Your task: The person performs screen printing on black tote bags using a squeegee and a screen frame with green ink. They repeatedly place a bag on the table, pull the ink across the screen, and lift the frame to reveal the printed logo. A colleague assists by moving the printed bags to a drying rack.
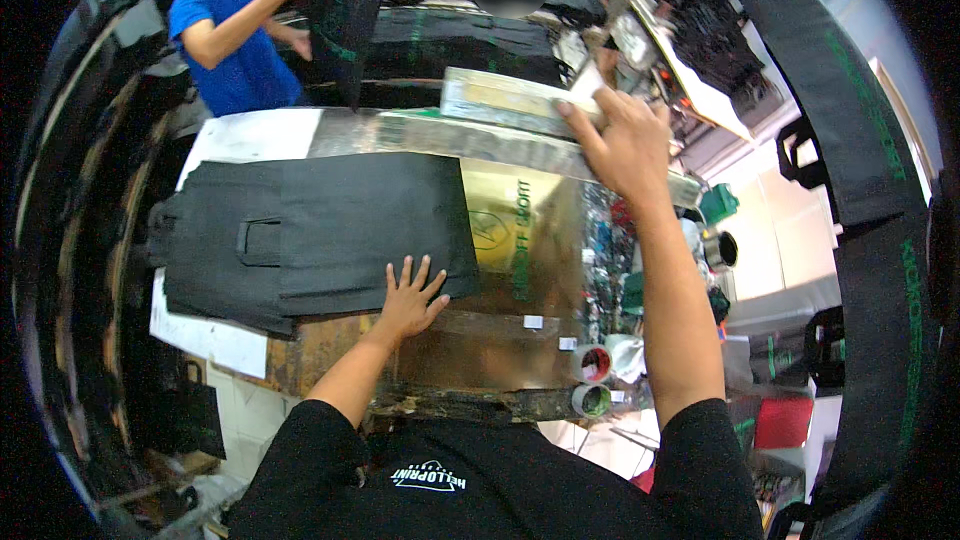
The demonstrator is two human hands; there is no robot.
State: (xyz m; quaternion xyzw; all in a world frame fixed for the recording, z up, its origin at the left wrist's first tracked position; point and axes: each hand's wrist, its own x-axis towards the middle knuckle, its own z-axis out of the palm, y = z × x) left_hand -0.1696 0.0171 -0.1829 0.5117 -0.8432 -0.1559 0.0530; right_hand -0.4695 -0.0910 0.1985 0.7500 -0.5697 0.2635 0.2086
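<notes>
A black fabric bag [370,230] lies flat across the left and middle of the table, with its handle [262,243] toward the left. My left hand [410,302] rests palm down on the bag's near right edge, fingers spread. Just right of the bag is a yellowish printing screen [500,225] with green lettering; the bag covers its left part. My right hand [630,145], at the far side of the table, has its thumb and fingers around the right end of a long pale squeegee [505,100]. Part of that grip is hidden by the hand itself.
White sheets [265,133] stick out under the bag. Two ink-stained cups [592,365] stand at the near right corner, beside ink-smeared clutter [610,260]. A person in a blue shirt [235,40] stands at far left by stacked black bags. Black bags with green print [880,270] hang at right.
</notes>
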